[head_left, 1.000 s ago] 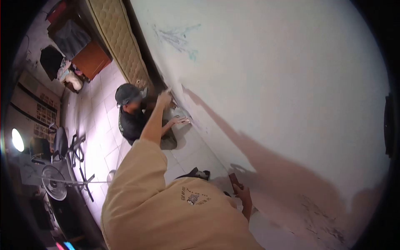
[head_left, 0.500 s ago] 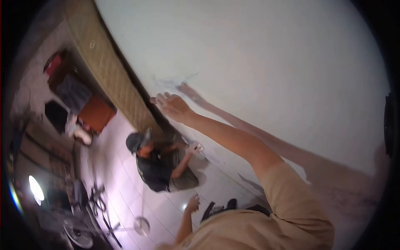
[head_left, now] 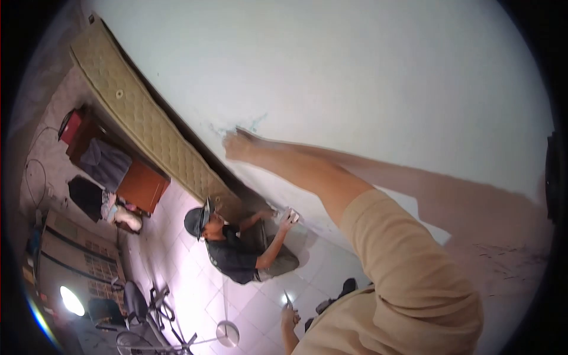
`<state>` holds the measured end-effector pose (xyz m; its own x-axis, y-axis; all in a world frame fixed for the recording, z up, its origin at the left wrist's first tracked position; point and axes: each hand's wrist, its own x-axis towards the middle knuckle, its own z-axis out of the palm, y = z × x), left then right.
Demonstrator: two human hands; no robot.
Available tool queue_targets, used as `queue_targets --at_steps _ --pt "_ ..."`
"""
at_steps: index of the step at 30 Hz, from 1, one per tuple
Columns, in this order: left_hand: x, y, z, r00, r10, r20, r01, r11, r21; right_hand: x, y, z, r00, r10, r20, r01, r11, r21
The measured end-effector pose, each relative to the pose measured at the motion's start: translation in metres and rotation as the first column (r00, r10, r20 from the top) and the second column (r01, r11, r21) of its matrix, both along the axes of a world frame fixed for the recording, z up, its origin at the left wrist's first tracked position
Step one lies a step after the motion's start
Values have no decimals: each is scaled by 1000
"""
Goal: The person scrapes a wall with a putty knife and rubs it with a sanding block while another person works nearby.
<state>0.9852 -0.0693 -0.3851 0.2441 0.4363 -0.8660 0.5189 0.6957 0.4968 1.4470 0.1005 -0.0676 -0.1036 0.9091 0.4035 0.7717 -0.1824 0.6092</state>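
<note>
My right hand (head_left: 238, 146), at the end of a raised arm, is at the white wall (head_left: 378, 89) beside a rough, bluish-marked patch (head_left: 258, 123). Its fingers are curled closed; anything inside them is hidden. Low near my body, my left hand (head_left: 289, 318) is closed round a thin, pointed tool (head_left: 287, 297) that sticks up from it. A co-worker (head_left: 234, 254) in a dark cap and dark shirt crouches by the wall's foot, with a hand on a small pale block (head_left: 294, 216) against the wall.
A quilted mattress (head_left: 151, 127) leans on its side along the wall. To the left are a brown cabinet (head_left: 142, 187) with a grey cloth, a bright lamp (head_left: 72, 300), a black wheeled chair (head_left: 136, 302) and a round metal base (head_left: 227, 333) on the tiled floor.
My right hand has shifted slightly along the wall, nearer the marked patch, and its fingers are more curled. The thin tool in my left hand now shows. The view has shifted.
</note>
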Motion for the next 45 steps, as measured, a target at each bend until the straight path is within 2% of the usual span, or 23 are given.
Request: queue_targets --at_steps 2,4,5,6,8,9,10,12,14,16,18,20,23,25,28,29,30,32,34,36,38,40,45 --pt "18 -10 25 997 -72 -10 73 991 116 13 -1 7 977 156 -144 -85 908 410" --pt "30 -13 39 997 -50 65 42 992 119 -2 -23 27 998 62 -31 -66 986 -153" --pt "31 -15 44 992 -92 82 79 985 156 -12 -25 28 939 -205 -277 108 938 -330" --pt "31 -15 50 985 -142 97 120 972 203 -18 -33 34 946 -191 -264 80 922 -380" --pt "37 -17 76 993 -71 93 52 981 189 1 -14 24 989 144 29 -144 990 9" --pt "41 -18 86 995 -51 89 34 983 181 13 -5 20 955 293 -42 -273 926 260" --pt "41 -20 95 990 1 143 -30 978 206 10 -25 37 975 211 75 -211 977 -11" --pt "40 -19 103 981 57 186 -98 971 220 -21 -12 20 933 -120 -340 30 966 -258" --pt "38 -8 106 849 316 423 -336 941 -28 -66 -45 16 896 -116 -428 -69 917 -394" --pt "48 -1 133 738 344 580 -368 926 -81 -87 -53 -43 730 324 -602 -341 936 89" --pt "64 3 161 600 371 709 -392 909 -143 -130 -105 -48 227 442 -868 -265 886 382" --pt "88 10 182 562 343 752 -451 890 -69 -162 -155 -59 -330 207 -921 -114 960 256" --pt "128 4 222 499 208 841 -296 953 -60 -189 -196 -112 -432 308 -847 43 946 322" --pt "149 -1 237 491 53 870 -170 985 36 -198 -220 -122 -539 220 -813 174 974 148" --pt "179 -14 233 513 60 857 -128 992 8 -192 -247 -118 -578 302 -758 217 953 214" --pt "185 -14 233 564 2 826 -177 977 119 -196 -249 -133 -221 450 -865 303 875 378" --pt "190 -15 234 616 -47 786 -221 948 230 -195 -260 -118 -213 450 -867 306 874 378" --pt "193 -20 241 655 -161 738 -164 923 347 -200 -289 -73 -448 270 -852 139 963 231" --pt "197 -28 257 663 -432 612 49 840 540 -201 -298 -74 -497 245 -832 94 969 229" --pt "209 -27 249 699 -301 649 30 919 394 -201 -304 -73 -786 305 -537 187 946 264" --pt "214 -29 257 655 -360 664 -62 851 522 -197 -315 -66 -750 419 -511 282 902 326" --pt "211 -26 265 722 -376 580 -10 834 552 -188 -332 -59 -537 579 -613 440 813 383" --pt "208 -17 272 728 -287 623 -89 861 500 -188 -392 -37 -505 404 -762 306 910 280"
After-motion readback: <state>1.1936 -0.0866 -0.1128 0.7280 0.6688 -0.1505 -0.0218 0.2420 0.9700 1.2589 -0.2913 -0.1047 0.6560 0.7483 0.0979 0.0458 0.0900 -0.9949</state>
